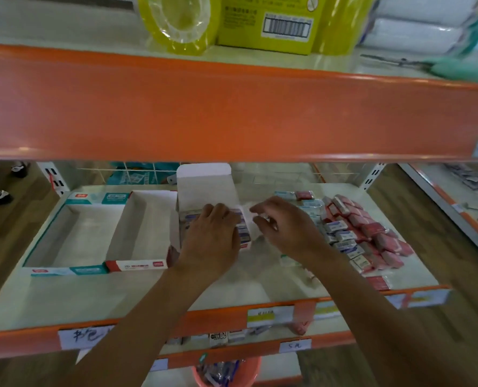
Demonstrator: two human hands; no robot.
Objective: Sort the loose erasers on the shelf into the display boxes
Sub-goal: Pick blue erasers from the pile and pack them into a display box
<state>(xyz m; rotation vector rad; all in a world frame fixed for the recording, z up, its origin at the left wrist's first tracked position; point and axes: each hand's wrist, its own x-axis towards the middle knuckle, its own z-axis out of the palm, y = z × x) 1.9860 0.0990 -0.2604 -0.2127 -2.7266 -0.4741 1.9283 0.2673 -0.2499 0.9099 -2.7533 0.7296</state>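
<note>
The shelf [120, 297] carries three display boxes side by side; a teal box [64, 270] at the left, a red box [137, 265] touching it, and a white box [204, 188] with its lid standing upright, just beside the red one. The left hand [209, 238] lies palm down on the packed erasers [244, 236] in the white box; its fingers [226, 216] are pressed together and bent over the row, with the tips hidden. The right hand [288, 227] sits just beside that box's right edge, its fingers curled with thumb and forefinger close together at a pale blur; whether they pinch anything I cannot tell. The loose erasers [366, 236], red-wrapped and blue-and-white, lie heaped on the right part of the shelf, near the right hand's wrist. Above hangs an orange shelf edge [232, 113]; below stands a pink bucket [226, 370].
</note>
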